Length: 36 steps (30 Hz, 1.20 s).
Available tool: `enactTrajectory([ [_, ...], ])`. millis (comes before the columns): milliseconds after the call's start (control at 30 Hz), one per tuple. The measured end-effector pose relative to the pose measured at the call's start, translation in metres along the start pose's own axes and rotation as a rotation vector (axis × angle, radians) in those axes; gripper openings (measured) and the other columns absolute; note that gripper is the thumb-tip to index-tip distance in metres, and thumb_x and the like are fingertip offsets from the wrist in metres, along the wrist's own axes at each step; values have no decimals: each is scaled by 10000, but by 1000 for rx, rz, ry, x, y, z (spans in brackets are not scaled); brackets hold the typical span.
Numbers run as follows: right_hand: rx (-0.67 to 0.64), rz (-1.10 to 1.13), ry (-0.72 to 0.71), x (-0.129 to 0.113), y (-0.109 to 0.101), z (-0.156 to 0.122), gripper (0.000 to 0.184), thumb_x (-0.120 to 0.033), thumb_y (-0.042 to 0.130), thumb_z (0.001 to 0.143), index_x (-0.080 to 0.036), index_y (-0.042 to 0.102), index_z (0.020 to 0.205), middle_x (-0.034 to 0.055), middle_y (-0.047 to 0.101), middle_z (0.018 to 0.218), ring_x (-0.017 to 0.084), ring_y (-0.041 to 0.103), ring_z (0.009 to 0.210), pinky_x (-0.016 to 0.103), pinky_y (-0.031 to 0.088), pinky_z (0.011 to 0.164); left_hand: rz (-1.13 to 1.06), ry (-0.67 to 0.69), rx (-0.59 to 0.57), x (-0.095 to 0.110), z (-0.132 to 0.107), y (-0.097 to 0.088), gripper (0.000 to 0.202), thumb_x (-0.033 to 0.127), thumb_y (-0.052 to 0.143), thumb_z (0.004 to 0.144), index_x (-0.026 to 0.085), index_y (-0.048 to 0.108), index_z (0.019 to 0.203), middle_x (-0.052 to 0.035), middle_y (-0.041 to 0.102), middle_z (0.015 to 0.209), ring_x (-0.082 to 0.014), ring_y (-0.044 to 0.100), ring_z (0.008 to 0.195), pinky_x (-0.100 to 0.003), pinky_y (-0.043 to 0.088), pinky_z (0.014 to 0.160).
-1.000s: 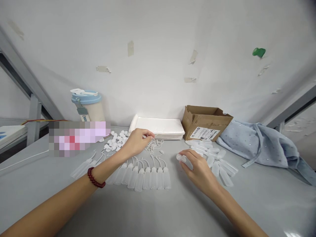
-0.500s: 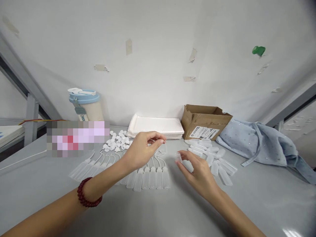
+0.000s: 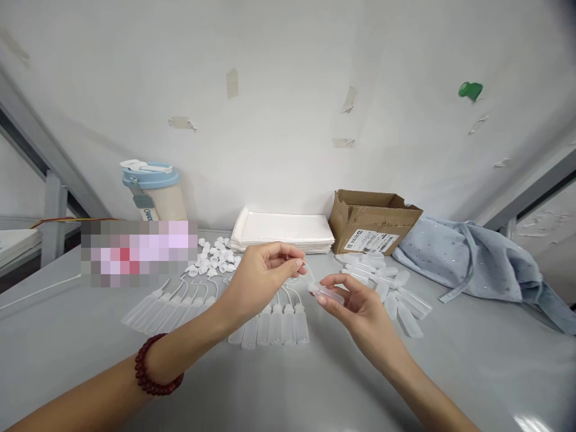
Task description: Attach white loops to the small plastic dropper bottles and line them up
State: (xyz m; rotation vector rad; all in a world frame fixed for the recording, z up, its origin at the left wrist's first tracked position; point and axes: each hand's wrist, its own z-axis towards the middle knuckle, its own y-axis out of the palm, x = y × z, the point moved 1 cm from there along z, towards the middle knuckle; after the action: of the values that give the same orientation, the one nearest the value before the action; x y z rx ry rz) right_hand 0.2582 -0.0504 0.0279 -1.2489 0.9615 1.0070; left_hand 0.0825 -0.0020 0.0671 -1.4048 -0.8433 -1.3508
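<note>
My left hand (image 3: pixel 263 279), with a dark red bead bracelet on the wrist, pinches a thin white tube (image 3: pixel 309 271) between thumb and fingertips. My right hand (image 3: pixel 364 309) is closed on a small translucent plastic bottle (image 3: pixel 330 294), which lies tilted between thumb and fingers. The tube's lower end meets the bottle's neck; I cannot tell how far in it sits. Below my left hand lie several similar bottles (image 3: pixel 276 327) with thin tubes curving from their necks. More tubed bottles (image 3: pixel 153 309) lie left of my forearm. Loose translucent bottles (image 3: pixel 407 315) lie beyond my right hand.
Small white caps (image 3: pixel 213 259) are heaped behind my left hand. A white stack (image 3: pixel 283 231) and an open cardboard box (image 3: pixel 375 225) stand by the wall. Blue fabric (image 3: pixel 477 261) lies at right. A blue-lidded cup (image 3: pixel 155 189) stands left, behind a blurred-out item.
My right hand has turned the bottle so its neck points toward my left hand. The tube's end now meets the neck. My left hand keeps its pinch, nearly in place.
</note>
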Motion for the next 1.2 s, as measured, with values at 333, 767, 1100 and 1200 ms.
enactTrajectory([
  [333, -35, 474, 139, -1, 1, 0, 250, -350, 763, 653, -216, 558, 706, -10, 569, 828, 208, 611, 889, 340, 448, 830, -203, -23, 7, -8, 1, 6, 92, 237, 623, 778, 152, 649, 800, -31, 708, 765, -171, 685, 770, -303, 562, 758],
  [767, -42, 670, 190, -1, 2, 0, 253, -323, 797, 622, -212, 570, 627, -2, 614, 778, 236, 617, 930, 390, 423, 918, -220, -49, -14, -10, -8, 14, 135, 280, 658, 772, 154, 640, 816, -43, 720, 804, -200, 685, 838, -328, 548, 804],
  [1100, -142, 750, 198, -3, 9, -2, 210, -277, 778, 674, -217, 586, 732, -13, 630, 828, 158, 567, 836, 310, 378, 855, -143, -19, -205, -10, -9, 18, 176, 292, 664, 772, 159, 628, 881, -17, 674, 844, -158, 652, 814, -267, 524, 741],
  [1200, -192, 753, 198, -2, 10, -4, 218, -268, 767, 690, -221, 576, 784, -10, 634, 818, 155, 573, 816, 308, 381, 835, -78, -20, -246, -9, -7, 15, 173, 271, 654, 768, 168, 628, 905, -10, 668, 845, -155, 642, 804, -267, 518, 716],
])
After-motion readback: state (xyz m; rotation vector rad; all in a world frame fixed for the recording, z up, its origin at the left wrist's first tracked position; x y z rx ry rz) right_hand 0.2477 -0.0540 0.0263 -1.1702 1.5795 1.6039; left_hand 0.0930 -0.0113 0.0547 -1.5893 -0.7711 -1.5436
